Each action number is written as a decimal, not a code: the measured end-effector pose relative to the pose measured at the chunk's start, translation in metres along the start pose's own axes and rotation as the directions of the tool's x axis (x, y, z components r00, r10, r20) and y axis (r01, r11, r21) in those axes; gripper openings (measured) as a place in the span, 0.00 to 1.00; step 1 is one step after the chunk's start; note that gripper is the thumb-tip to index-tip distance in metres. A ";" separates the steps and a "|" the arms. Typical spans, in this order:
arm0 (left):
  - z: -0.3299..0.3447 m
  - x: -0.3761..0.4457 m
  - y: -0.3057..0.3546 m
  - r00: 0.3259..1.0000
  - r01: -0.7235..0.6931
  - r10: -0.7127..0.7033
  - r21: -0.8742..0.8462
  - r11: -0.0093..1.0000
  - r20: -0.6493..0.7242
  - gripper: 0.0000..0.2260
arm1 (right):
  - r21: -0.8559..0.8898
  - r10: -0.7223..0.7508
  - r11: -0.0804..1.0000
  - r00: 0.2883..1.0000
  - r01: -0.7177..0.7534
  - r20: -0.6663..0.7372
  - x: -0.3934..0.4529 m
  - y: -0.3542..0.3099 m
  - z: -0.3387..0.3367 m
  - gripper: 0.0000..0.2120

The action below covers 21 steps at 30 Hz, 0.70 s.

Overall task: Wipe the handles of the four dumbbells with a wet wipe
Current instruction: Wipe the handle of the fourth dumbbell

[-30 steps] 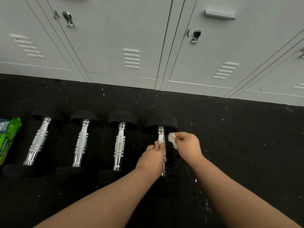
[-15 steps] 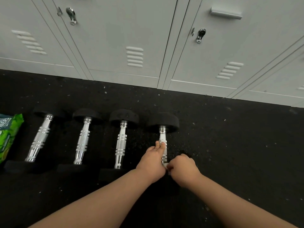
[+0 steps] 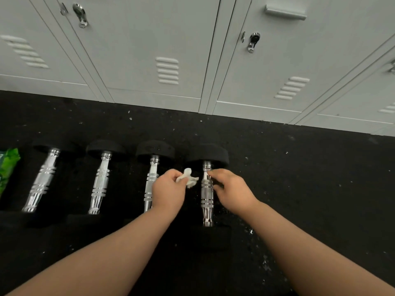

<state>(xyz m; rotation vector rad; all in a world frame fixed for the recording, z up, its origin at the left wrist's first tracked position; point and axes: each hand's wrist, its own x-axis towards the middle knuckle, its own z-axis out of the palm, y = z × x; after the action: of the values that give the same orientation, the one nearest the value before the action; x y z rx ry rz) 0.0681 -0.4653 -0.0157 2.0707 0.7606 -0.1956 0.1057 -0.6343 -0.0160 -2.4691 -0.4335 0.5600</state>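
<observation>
Four dumbbells lie side by side on the black floor [image 3: 299, 189], in front of the grey lockers [image 3: 149, 39]. Each shiny handle runs away from the person, from near to far.

The left hand [image 3: 168, 192] pinches the crumpled white wet wipe [image 3: 189, 178] in its curled fingers. It hangs over the gap between the third dumbbell [image 3: 150, 182] and the fourth dumbbell [image 3: 207, 193], counting from the left. The wipe pokes out to the right, just beside the fourth handle but, as far as I can tell, not on it.

The right hand [image 3: 232, 190] is on the other side of that handle. Its fingers curl in and touch the far part of the handle near the black end. Whether it really grips the handle is hard to tell, because the hand is a bit blurry.

So the fourth handle lies between the two hands. The left hand has the wipe, so it looks best placed to rub, sliding along the handle from far to near.

A green pack of wipes [image 3: 8, 167] sits at the left edge, beside the first dumbbell [image 3: 41, 180]. The second dumbbell [image 3: 100, 181] lies untouched.
</observation>
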 end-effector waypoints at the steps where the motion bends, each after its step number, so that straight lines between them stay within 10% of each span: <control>1: 0.002 0.002 -0.004 1.000 0.017 -0.016 0.009 1.000 -0.015 0.03 | -0.081 -0.060 0.995 0.997 0.063 0.039 0.001 0.002 0.005 0.21; 8: 0.033 -0.020 0.000 0.973 -0.171 0.158 0.064 0.983 0.168 0.10 | -0.321 -0.228 0.917 0.972 0.236 0.063 0.006 0.021 0.018 0.25; 13: 0.025 -0.018 -0.007 0.825 -0.493 0.330 0.298 0.818 0.460 0.14 | -0.416 -0.273 0.847 0.943 0.330 0.192 0.018 0.018 0.010 0.23; 17: 0.024 -0.021 0.008 0.685 -0.695 0.290 0.480 0.536 0.668 0.13 | -0.492 -0.240 0.793 0.926 0.360 0.290 0.023 0.016 0.003 0.24; 21: 0.028 -0.025 0.014 0.639 -0.704 0.143 0.501 0.503 0.755 0.13 | -0.478 -0.232 0.804 0.927 0.354 0.296 0.023 0.014 0.002 0.25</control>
<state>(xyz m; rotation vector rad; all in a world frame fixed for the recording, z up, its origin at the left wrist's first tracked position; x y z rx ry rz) 0.0603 -0.5047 -0.0124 2.6579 -0.4570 -1.0255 0.1275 -0.6347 -0.0327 -2.7679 -1.1849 0.6562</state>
